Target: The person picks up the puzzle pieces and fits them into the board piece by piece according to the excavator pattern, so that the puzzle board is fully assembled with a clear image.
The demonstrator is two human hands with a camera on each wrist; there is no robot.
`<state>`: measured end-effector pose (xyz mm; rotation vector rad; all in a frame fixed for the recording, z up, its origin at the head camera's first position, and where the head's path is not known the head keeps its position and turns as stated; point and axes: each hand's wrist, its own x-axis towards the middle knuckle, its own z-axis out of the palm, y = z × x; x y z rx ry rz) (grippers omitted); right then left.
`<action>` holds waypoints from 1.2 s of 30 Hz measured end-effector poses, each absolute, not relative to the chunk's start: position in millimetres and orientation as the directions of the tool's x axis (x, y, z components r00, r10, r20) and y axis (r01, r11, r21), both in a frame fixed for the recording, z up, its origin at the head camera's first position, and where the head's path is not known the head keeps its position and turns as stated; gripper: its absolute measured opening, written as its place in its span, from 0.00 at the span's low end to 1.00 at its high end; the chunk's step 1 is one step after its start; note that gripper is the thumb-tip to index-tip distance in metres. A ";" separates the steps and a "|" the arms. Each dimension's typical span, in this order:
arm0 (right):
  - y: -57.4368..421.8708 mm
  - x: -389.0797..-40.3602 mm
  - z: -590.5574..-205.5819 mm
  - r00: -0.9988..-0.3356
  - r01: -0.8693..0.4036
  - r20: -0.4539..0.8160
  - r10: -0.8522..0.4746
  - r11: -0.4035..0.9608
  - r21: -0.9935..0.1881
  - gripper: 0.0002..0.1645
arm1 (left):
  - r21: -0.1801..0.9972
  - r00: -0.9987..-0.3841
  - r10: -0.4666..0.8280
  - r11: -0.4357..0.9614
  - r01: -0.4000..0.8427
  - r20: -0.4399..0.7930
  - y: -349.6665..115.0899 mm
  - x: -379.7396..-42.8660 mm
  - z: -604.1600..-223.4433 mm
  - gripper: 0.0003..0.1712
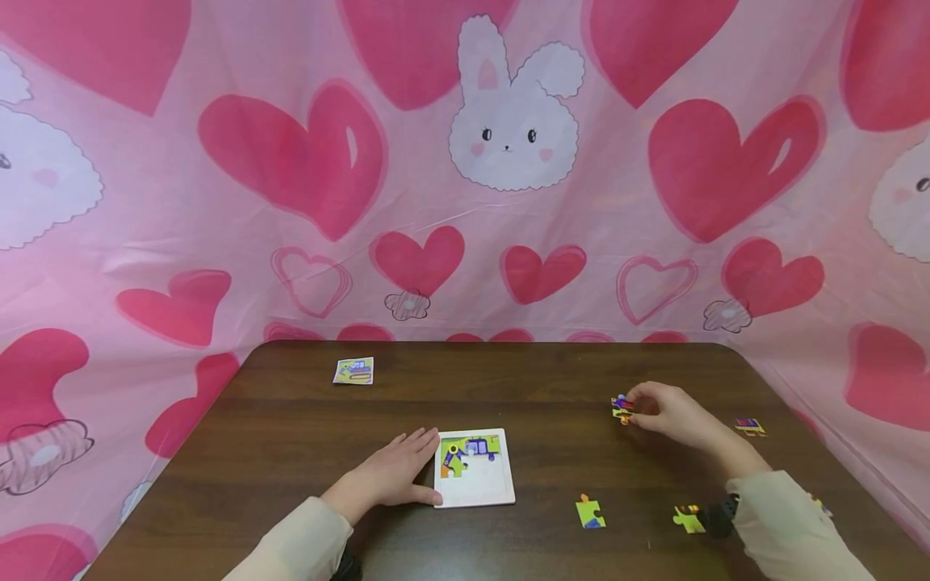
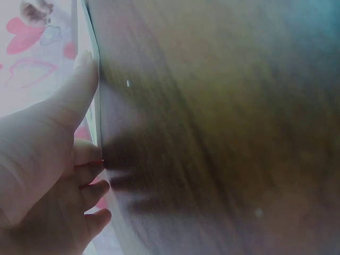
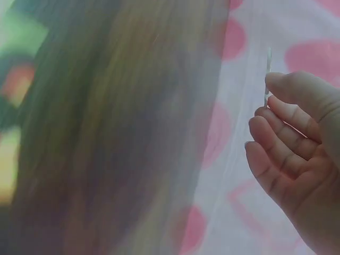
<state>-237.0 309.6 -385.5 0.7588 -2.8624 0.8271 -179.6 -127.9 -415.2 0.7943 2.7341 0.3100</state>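
A white puzzle tray (image 1: 475, 499) lies on the table, with joined pieces (image 1: 472, 450) showing green, yellow and purple in its upper part. My left hand (image 1: 392, 472) rests beside it, fingers extended along the left edge and thumb touching the lower left corner. In the left wrist view, that thumb (image 2: 79, 87) lies against the tray's thin edge. Farther right, my right hand (image 1: 672, 411) pinches a purple, yellow and red jigsaw piece (image 1: 622, 409) between thumb and fingers, above the table. The right wrist view shows this piece edge-on (image 3: 268, 64), its picture hidden.
Loose pieces lie on the right: a green one (image 1: 590, 513), another green one (image 1: 690, 520) by the right wrist, a purple and yellow one (image 1: 750, 427), and one partly behind the sleeve (image 1: 821, 505). A picture card (image 1: 353, 371) lies at the back left. A heart-patterned cloth (image 1: 508, 218) hangs behind.
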 end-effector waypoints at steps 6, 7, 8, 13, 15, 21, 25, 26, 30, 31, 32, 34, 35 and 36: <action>269.2 -236.1 -375.9 -0.842 -0.536 0.243 -0.482 0.693 -0.482 0.15 | 0.278 -0.812 0.545 0.829 0.485 -0.208 -128.2 -179.7 -415.2 0.51; 262.1 -235.3 -374.6 -0.835 -0.546 0.250 -0.490 0.683 -0.485 0.15 | 0.277 -0.812 0.545 0.830 0.485 -0.209 -128.2 -179.6 -415.0 0.51; 255.3 -234.8 -373.2 -0.822 -0.565 0.260 -0.506 0.668 -0.485 0.15 | 0.275 -0.812 0.545 0.829 0.486 -0.208 -128.1 -179.4 -414.8 0.51; 219.9 -229.3 -368.5 -0.755 -0.650 0.293 -0.587 0.611 -0.452 0.17 | 0.269 -0.811 0.547 0.829 0.490 -0.207 -127.8 -179.4 -414.7 0.51; 205.7 -225.9 -368.4 -0.736 -0.671 0.288 -0.613 0.600 -0.436 0.17 | 0.268 -0.811 0.548 0.828 0.492 -0.205 -127.6 -179.2 -414.1 0.51; 167.1 -216.0 -372.7 -0.689 -0.711 0.254 -0.679 0.564 -0.420 0.16 | 0.270 -0.809 0.552 0.825 0.496 -0.201 -127.1 -178.7 -413.6 0.51; 145.9 -212.1 -376.9 -0.660 -0.731 0.227 -0.716 0.541 -0.416 0.14 | 0.265 -0.811 0.548 0.829 0.493 -0.204 -127.6 -179.7 -416.2 0.51; 141.3 -211.7 -378.3 -0.653 -0.734 0.222 -0.724 0.534 -0.420 0.13 | 0.262 -0.813 0.545 0.831 0.491 -0.205 -127.8 -180.0 -416.8 0.52; 126.0 -211.0 -385.0 -0.638 -0.742 0.201 -0.743 0.524 -0.418 0.12 | 0.261 -0.816 0.540 0.834 0.486 -0.206 -128.1 -180.8 -418.4 0.52; 122.9 -210.9 -386.9 -0.639 -0.740 0.194 -0.745 0.526 -0.418 0.11 | 0.261 -0.817 0.539 0.835 0.485 -0.206 -128.1 -181.0 -418.7 0.52; 120.1 -210.7 -388.8 -0.639 -0.739 0.186 -0.746 0.529 -0.417 0.11 | 0.264 -0.816 0.540 0.834 0.485 -0.206 -128.1 -181.2 -418.7 0.52; 115.1 -209.8 -392.8 -0.639 -0.740 0.174 -0.749 0.537 -0.405 0.11 | 0.265 -0.815 0.542 0.832 0.487 -0.205 -128.2 -181.5 -418.8 0.52; 112.9 -209.3 -394.5 -0.638 -0.742 0.169 -0.751 0.541 -0.397 0.11 | 0.266 -0.814 0.543 0.831 0.488 -0.204 -128.4 -181.7 -419.0 0.52; 110.7 -208.7 -396.2 -0.635 -0.745 0.165 -0.754 0.543 -0.388 0.10 | 0.265 -0.814 0.544 0.831 0.489 -0.204 -128.7 -181.8 -419.1 0.52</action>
